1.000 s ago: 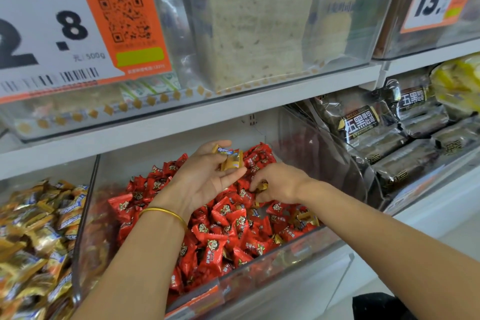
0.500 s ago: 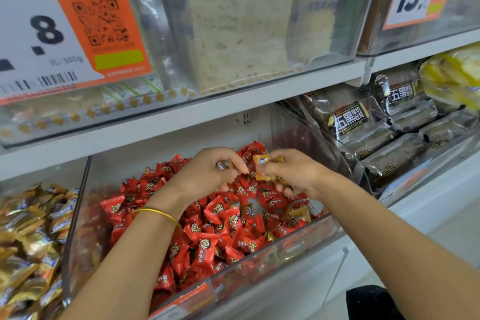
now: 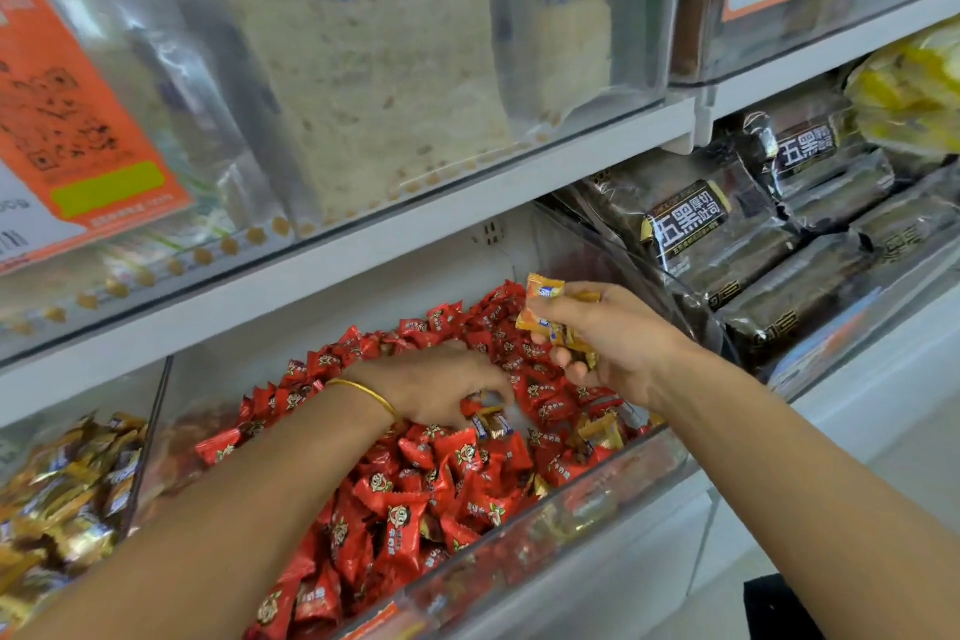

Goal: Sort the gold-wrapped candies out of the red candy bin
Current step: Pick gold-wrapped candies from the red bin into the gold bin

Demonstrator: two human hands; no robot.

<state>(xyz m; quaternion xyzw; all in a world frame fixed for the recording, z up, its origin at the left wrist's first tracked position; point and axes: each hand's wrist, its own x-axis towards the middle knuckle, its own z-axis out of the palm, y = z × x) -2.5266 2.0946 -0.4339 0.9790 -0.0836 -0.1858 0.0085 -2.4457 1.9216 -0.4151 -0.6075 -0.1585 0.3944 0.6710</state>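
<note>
A clear bin [image 3: 587, 499] on the lower shelf is heaped with red-wrapped candies [image 3: 410, 499]. My right hand [image 3: 618, 338] is raised over the back of the heap and grips a small bunch of gold-wrapped candies [image 3: 543, 312]. My left hand [image 3: 441, 385], with a gold bangle on its wrist, reaches down into the pile, its fingertips curled around another gold candy [image 3: 491, 421]. One more gold wrapper [image 3: 602, 431] pokes out among the red ones near the bin's front right.
To the left, a neighbouring bin [image 3: 67, 494] holds several gold-wrapped candies. Dark packaged cakes [image 3: 727, 234] fill the bin on the right. A white shelf [image 3: 363, 244] with clear boxes and orange price cards hangs low over the candy bin.
My left hand has dropped from the top of the heap down into the candies and taken hold of a gold one. My right hand has lifted higher with the gold candies.
</note>
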